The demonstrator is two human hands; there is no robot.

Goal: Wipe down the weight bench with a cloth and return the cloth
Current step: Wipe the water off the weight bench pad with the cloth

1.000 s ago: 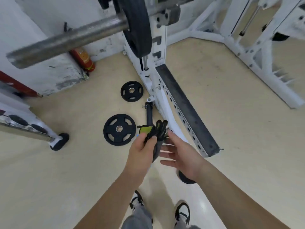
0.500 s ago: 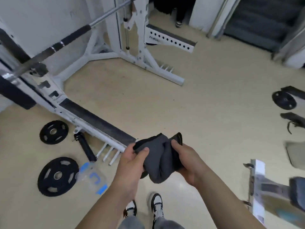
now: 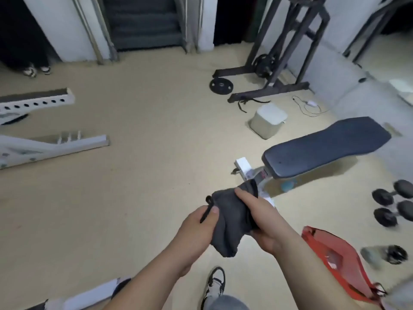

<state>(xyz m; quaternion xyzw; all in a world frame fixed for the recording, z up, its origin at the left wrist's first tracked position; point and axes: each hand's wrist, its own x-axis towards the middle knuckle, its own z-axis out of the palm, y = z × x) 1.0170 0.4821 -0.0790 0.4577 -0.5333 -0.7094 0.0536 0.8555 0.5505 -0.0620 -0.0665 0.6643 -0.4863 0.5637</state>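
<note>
While both hands meet in front of the person, one bunched dark grey cloth [image 3: 228, 222] hangs between them over the beige floor [image 3: 138, 180]. The left hand [image 3: 196, 233] is closed around the cloth's left side, thumb pressed against the fabric beside a thin black loop. The right hand [image 3: 263, 218] grips the cloth's upper right part, fingers curled over it. One flat weight bench with a dark blue padded top and white frame [image 3: 324, 146] stands just beyond the hands, towards the floor's right side, apart from the cloth. Two black dumbbells [image 3: 393, 202] lie near the floor's right edge, and one red padded seat [image 3: 342, 260] sits at the lower right. One pale square bin [image 3: 268, 120] stands behind the bench. One black weight plate [image 3: 221, 85] lies flat by a dark metal rack [image 3: 279, 52] at the far side. One black-and-white shoe [image 3: 214, 283] shows below the hands.
</note>
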